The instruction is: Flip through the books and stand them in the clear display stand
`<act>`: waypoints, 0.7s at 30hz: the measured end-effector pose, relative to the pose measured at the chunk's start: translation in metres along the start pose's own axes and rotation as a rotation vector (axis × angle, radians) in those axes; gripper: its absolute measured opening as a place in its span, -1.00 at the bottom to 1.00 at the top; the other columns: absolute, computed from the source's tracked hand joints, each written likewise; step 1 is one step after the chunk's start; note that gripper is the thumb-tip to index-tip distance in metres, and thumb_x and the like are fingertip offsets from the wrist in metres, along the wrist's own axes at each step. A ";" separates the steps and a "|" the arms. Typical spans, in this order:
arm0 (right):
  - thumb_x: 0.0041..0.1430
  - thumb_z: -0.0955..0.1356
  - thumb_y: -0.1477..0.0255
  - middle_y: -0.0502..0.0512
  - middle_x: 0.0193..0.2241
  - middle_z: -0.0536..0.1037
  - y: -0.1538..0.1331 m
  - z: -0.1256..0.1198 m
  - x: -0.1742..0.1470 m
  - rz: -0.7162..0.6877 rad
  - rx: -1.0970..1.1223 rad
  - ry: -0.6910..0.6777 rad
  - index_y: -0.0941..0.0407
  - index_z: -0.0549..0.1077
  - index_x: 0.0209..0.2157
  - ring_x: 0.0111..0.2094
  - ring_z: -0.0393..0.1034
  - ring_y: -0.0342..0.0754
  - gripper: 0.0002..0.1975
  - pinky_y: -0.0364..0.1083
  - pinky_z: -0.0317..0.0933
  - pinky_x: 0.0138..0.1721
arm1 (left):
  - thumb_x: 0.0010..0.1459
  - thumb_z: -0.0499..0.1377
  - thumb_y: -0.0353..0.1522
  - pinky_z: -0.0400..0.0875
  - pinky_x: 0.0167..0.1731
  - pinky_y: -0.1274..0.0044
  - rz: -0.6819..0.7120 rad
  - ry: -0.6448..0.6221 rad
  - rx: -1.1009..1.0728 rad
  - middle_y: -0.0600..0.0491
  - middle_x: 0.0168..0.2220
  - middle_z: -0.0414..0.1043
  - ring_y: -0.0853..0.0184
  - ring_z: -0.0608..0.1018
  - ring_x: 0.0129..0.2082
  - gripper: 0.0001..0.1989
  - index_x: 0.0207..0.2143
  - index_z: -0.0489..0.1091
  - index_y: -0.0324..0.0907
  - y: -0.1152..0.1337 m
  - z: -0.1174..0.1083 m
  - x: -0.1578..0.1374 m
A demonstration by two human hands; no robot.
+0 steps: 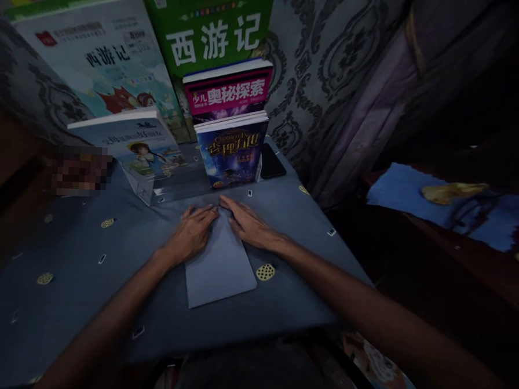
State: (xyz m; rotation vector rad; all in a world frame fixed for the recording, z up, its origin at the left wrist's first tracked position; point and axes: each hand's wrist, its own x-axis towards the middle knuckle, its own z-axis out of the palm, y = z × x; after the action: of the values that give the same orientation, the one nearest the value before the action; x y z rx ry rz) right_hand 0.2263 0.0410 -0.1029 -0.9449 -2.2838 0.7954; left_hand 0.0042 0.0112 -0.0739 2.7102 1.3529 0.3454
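Two hands [193,233] [252,226] on one pale sheet [220,274]

Plain pale grey paper piece [220,271], with rounded near right corner and sharper near left one. Lying flat on worktop [145,296], wide end near, narrowing toward far end, there partly covered by left hand [194,232] and right hand [250,226]. Folded or single-layered: cannot tell.
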 end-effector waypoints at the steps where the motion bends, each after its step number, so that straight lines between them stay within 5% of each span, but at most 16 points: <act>1: 0.30 0.18 0.55 0.26 0.33 0.31 0.001 0.000 0.000 0.001 0.035 0.016 0.10 -0.13 0.45 0.38 0.14 0.06 -0.27 0.29 0.02 0.37 | 0.18 -0.02 -0.58 0.13 0.32 0.10 0.014 -0.006 -0.006 -0.16 0.24 0.41 0.18 0.35 0.33 -0.46 0.20 0.32 -0.22 0.002 0.000 0.004; 8: 0.29 0.15 0.58 0.33 0.37 0.20 0.004 -0.002 0.004 0.034 0.225 0.103 0.16 -0.18 0.44 0.37 0.17 0.03 -0.26 0.24 0.08 0.36 | 0.15 -0.02 -0.61 0.14 0.32 0.10 0.067 -0.002 -0.029 -0.16 0.23 0.42 0.19 0.34 0.33 -0.44 0.19 0.32 -0.22 0.009 0.003 0.022; 21: 0.26 0.15 0.61 0.29 0.25 0.40 0.017 0.003 0.008 -0.055 0.105 0.135 0.16 0.22 0.31 0.29 0.29 0.07 -0.42 0.22 0.22 0.29 | 0.17 -0.03 -0.63 0.13 0.33 0.07 0.140 -0.049 -0.055 -0.09 0.21 0.45 0.18 0.30 0.36 -0.42 0.20 0.36 -0.15 0.017 0.007 0.006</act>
State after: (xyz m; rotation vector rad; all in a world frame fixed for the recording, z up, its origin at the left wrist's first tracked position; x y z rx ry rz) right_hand 0.2273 0.0557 -0.1147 -0.8584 -2.1218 0.7951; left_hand 0.0223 0.0062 -0.0762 2.7554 1.1270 0.3196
